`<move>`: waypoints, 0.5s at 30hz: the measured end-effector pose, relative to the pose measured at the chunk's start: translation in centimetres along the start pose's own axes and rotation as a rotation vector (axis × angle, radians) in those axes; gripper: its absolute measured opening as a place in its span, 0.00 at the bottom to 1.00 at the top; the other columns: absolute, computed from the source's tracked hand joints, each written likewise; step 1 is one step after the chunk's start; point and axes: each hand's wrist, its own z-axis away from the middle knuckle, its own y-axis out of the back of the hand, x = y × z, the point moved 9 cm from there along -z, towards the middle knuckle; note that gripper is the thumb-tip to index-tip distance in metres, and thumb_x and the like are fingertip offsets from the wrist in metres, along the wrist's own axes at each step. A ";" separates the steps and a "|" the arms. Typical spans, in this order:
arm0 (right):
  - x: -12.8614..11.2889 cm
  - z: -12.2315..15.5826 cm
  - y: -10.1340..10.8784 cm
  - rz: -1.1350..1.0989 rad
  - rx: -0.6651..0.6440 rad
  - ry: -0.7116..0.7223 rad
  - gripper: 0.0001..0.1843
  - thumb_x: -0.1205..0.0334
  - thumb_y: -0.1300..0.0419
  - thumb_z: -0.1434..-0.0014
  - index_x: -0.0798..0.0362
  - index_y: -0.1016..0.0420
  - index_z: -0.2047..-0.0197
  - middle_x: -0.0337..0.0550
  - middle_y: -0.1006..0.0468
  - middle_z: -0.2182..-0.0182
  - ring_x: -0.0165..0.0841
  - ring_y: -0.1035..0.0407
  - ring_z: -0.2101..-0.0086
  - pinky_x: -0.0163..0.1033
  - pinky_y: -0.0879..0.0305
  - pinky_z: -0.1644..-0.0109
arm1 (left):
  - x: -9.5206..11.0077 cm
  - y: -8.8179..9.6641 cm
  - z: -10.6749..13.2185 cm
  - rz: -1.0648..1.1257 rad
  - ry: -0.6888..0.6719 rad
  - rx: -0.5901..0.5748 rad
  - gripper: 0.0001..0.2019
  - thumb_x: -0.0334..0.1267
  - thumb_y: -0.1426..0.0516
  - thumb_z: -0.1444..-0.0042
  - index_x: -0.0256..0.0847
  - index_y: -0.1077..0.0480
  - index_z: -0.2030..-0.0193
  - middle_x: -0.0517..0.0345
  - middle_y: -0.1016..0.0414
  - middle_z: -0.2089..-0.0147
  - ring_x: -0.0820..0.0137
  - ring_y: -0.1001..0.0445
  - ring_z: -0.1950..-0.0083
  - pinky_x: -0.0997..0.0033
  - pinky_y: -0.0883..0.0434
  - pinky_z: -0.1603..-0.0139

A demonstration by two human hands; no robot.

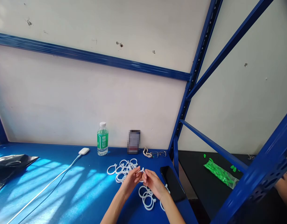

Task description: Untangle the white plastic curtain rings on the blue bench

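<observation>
My left hand (132,178) and my right hand (154,182) meet over the blue table, fingers pinched on a white curtain ring (143,170) with a small eyelet at its top. Part of that ring is covered by my fingers. Just beyond my left hand lies a loose pile of white curtain rings (120,177), overlapping one another. Below my hands, between the forearms, is a smaller group of rings (148,203). Another ring (161,206) shows partly from behind my right wrist.
A black phone (172,183) lies right of my hands. Along the back stand a water bottle (102,140) and a blurred upright device (133,142), beside glasses (158,153). A white charger (84,151) trails its cable leftward. Blue frame posts (181,118) separate a black table holding a green bag (219,172).
</observation>
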 end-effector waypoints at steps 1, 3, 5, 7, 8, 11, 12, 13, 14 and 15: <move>0.2 -0.1 -0.2 -0.030 -0.013 0.005 0.23 0.46 0.39 0.44 0.55 0.37 0.78 0.36 0.40 0.80 0.26 0.49 0.77 0.33 0.50 0.71 | -0.2 -0.2 0.0 0.036 0.017 -0.024 0.23 0.53 0.39 0.51 0.41 0.43 0.83 0.68 0.50 0.86 0.74 0.41 0.78 0.70 0.38 0.65; 0.4 -0.2 -0.3 -0.069 -0.027 0.014 0.24 0.45 0.40 0.44 0.54 0.39 0.80 0.35 0.42 0.81 0.27 0.48 0.76 0.34 0.47 0.68 | -0.3 -0.5 0.1 0.075 0.023 -0.060 0.23 0.51 0.40 0.50 0.42 0.45 0.84 0.69 0.51 0.87 0.76 0.45 0.80 0.72 0.38 0.67; 0.6 -0.3 -0.4 -0.099 -0.026 0.015 0.26 0.44 0.41 0.45 0.53 0.42 0.82 0.35 0.43 0.81 0.28 0.46 0.75 0.35 0.45 0.66 | -0.1 -0.6 0.1 0.113 0.011 -0.071 0.23 0.49 0.40 0.50 0.42 0.46 0.85 0.68 0.52 0.87 0.76 0.46 0.80 0.73 0.38 0.67; 0.5 -0.4 -0.4 -0.119 -0.015 0.014 0.26 0.44 0.42 0.45 0.52 0.45 0.83 0.36 0.43 0.82 0.29 0.45 0.75 0.36 0.43 0.65 | 0.1 -0.6 0.1 0.144 0.000 -0.062 0.23 0.47 0.40 0.51 0.42 0.47 0.86 0.68 0.52 0.86 0.75 0.44 0.79 0.73 0.37 0.67; 0.4 -0.4 -0.4 -0.117 -0.009 0.015 0.26 0.44 0.43 0.45 0.52 0.46 0.83 0.36 0.43 0.82 0.29 0.45 0.75 0.36 0.43 0.65 | 0.2 -0.7 0.2 0.148 0.000 -0.054 0.22 0.47 0.40 0.51 0.42 0.47 0.86 0.68 0.52 0.86 0.75 0.42 0.78 0.72 0.37 0.66; -0.3 -0.3 0.4 0.019 0.060 0.041 0.21 0.45 0.46 0.44 0.53 0.37 0.78 0.39 0.37 0.77 0.31 0.41 0.73 0.37 0.42 0.66 | 0.9 -0.1 0.2 0.061 -0.023 0.018 0.19 0.48 0.42 0.52 0.42 0.44 0.83 0.68 0.52 0.85 0.72 0.39 0.75 0.69 0.35 0.64; -0.7 -0.2 1.1 0.137 0.113 0.066 0.19 0.47 0.46 0.44 0.53 0.33 0.74 0.41 0.34 0.75 0.32 0.39 0.72 0.37 0.41 0.65 | 1.4 0.5 0.2 -0.014 -0.062 0.071 0.19 0.49 0.42 0.52 0.42 0.44 0.83 0.67 0.51 0.84 0.71 0.39 0.75 0.69 0.35 0.65; -1.4 0.0 1.9 0.295 0.186 0.104 0.16 0.48 0.46 0.44 0.54 0.30 0.70 0.43 0.31 0.71 0.34 0.37 0.70 0.37 0.41 0.65 | 2.1 1.2 0.2 -0.087 -0.110 0.129 0.18 0.50 0.43 0.52 0.42 0.43 0.82 0.66 0.48 0.83 0.71 0.38 0.74 0.69 0.36 0.65; -2.2 0.3 2.8 0.481 0.272 0.153 0.14 0.51 0.45 0.44 0.53 0.29 0.67 0.45 0.29 0.68 0.35 0.36 0.68 0.38 0.40 0.64 | 2.8 2.0 0.3 -0.171 -0.163 0.189 0.18 0.51 0.44 0.52 0.42 0.42 0.82 0.66 0.46 0.82 0.71 0.38 0.74 0.70 0.37 0.66; -3.2 0.7 3.6 0.675 0.362 0.209 0.11 0.54 0.45 0.44 0.52 0.28 0.65 0.45 0.28 0.66 0.36 0.35 0.66 0.39 0.40 0.62 | 3.5 2.7 0.4 -0.270 -0.214 0.248 0.18 0.51 0.44 0.52 0.41 0.41 0.81 0.65 0.44 0.81 0.71 0.39 0.74 0.71 0.38 0.67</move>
